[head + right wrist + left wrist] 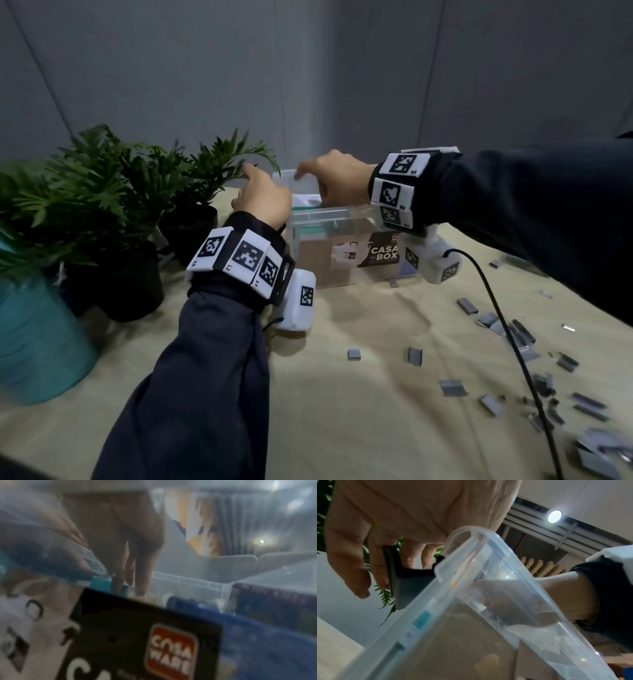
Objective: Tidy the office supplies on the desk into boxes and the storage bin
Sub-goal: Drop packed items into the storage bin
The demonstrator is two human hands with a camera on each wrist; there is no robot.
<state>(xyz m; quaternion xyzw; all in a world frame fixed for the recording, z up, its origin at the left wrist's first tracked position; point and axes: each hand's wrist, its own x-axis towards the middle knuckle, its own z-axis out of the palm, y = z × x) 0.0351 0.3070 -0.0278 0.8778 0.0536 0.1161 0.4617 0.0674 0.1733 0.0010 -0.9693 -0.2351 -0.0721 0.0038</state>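
Dim, even light is seen in the head view, with soft shadows cast on the beige tablecloth under both forearms. Edges are bent by wide-angle distortion. A round white ceiling lamp glares above the left hand. The right-wrist view is heavily smeared through the clear plastic storage bin.

Potted plants crowding bin's left

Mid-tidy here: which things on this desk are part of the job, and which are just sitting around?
Part of the job:
- clear plastic storage bin
- brown cardboard box inside it
- scattered grey staple strips
- dark flat piece held by the left hand
- right hand reaching into the bin

Just lying about:
- green potted plants
- teal round container
- black cable
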